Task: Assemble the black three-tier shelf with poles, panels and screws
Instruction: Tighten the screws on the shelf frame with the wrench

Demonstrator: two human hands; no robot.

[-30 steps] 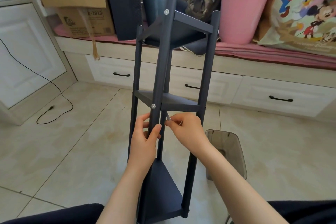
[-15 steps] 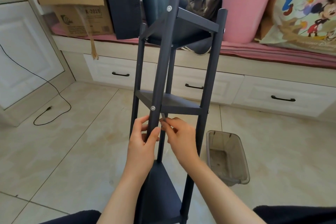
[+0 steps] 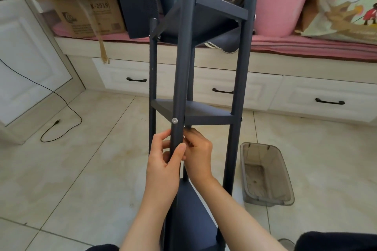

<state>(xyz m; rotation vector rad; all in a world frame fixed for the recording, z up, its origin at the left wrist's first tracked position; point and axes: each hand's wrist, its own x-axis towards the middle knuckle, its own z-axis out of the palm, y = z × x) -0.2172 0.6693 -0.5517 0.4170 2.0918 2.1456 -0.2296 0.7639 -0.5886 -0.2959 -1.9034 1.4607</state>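
Shelf (image 3: 206, 112) lies tilted away from you, toward 12 o'clock. Your left hand (image 3: 163, 166) grips its front pole (image 3: 183, 63) below the middle panel (image 3: 195, 111); right hand (image 3: 199, 155) curls behind it, contents unclear. Tiled floor (image 3: 85, 165); grey bin (image 3: 265, 173) at 3 o'clock.

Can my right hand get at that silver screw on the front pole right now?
Probably yes. The right hand sits just below the silver screw beside the front pole; nothing covers the screw, though the fingers seem occupied.
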